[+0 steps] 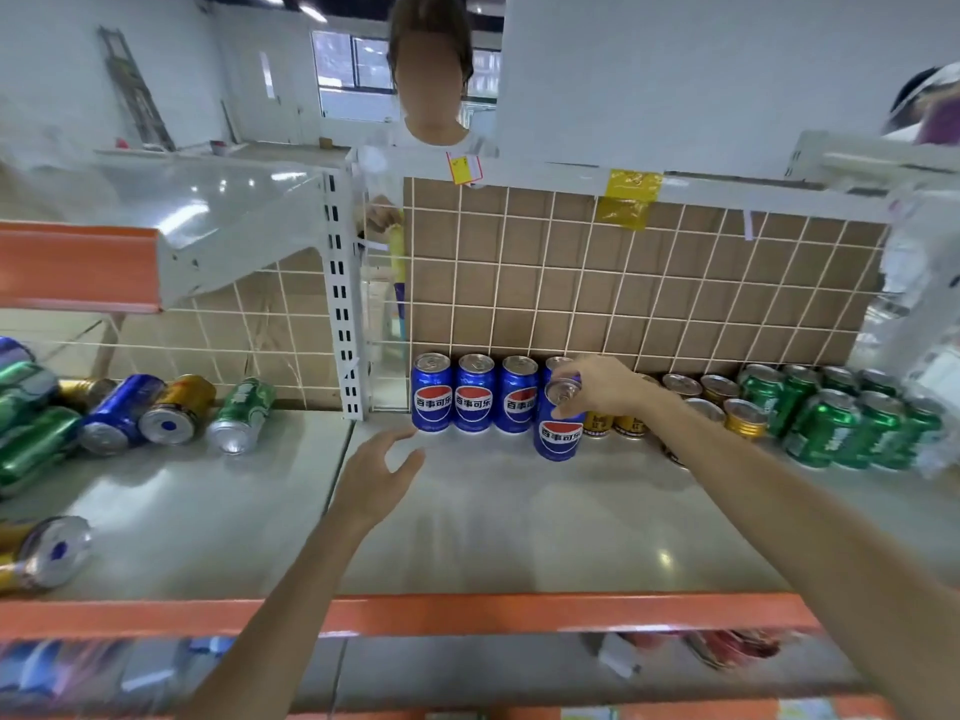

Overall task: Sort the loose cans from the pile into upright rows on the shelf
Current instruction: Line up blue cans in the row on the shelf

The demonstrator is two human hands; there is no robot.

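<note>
Against the grid, 4 blue cans (475,393) stand upright.

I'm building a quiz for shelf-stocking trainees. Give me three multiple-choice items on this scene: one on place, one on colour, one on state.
1. Where do the loose cans lie?
A. left part of the shelf
B. right end
C. floor

2. What colour is the can in the right hand?
A. green
B. gold
C. blue

3. How is the left hand?
A. gripping a can
B. open, holding nothing
C. pressing on the grid panel

Answers:
1 A: they lie on their sides left of the white post.
2 C: the held can is blue, in front of the upright blue row.
3 B: its fingers are spread above the shelf, nothing in them.
</note>
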